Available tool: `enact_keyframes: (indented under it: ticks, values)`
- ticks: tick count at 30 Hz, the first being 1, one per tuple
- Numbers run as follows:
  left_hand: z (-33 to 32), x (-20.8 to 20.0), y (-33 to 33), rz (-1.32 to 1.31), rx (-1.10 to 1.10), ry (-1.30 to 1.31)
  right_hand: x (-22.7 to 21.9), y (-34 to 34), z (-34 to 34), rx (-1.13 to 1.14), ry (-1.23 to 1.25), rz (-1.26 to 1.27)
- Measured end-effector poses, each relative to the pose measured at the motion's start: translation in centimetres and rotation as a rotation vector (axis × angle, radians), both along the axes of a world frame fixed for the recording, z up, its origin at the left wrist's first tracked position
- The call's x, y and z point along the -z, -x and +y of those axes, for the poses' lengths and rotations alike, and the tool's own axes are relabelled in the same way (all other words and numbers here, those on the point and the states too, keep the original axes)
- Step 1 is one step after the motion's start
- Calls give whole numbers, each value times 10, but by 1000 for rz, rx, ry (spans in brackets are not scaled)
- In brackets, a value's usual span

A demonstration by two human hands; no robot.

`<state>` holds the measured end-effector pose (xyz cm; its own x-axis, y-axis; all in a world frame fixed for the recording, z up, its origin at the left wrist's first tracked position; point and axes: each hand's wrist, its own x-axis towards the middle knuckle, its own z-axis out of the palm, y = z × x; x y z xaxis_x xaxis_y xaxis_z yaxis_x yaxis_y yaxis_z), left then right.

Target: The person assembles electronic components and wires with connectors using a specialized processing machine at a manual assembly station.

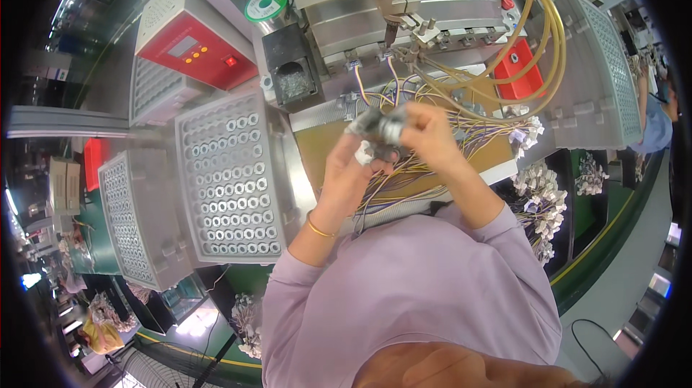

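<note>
My left hand (347, 170) and my right hand (435, 140) meet over the work board in front of my chest. Between them is a small dark-and-silver part (382, 127), blurred by motion, so its kind cannot be made out. Fingers of both hands are closed around it, the right pinching its silvery end. A small white piece (365, 153) shows at the left fingertips. Beneath and beside the hands lie bundles of yellow, white and purple wires (461, 144) with white connectors (528, 133). Two wired parts (353, 63) sit in the metal fixture beyond, near a vertical tool tip (391, 33).
Left stands a tray of ring-shaped metal parts (189, 193), with a red-fronted control box (194, 49) behind it. A solder spool (267, 7) and black box (290, 63) border the fixture. Right are a red bin (520, 74), looping yellowish hoses (551, 34) and an upright tray (609, 71).
</note>
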<state>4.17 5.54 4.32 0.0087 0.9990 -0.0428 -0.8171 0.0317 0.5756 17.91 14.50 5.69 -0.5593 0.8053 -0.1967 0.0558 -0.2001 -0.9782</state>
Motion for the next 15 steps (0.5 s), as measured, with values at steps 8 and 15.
enact_keyframes:
  ticks: [8, 15]
  values:
    - [-7, 50, -4, 1798, -166, -311, 30, -6, 58, 715, -28, 255]
    - [-6, 33, -2, 1554, -239, -189, 36, -6, 63, 658, -69, 202]
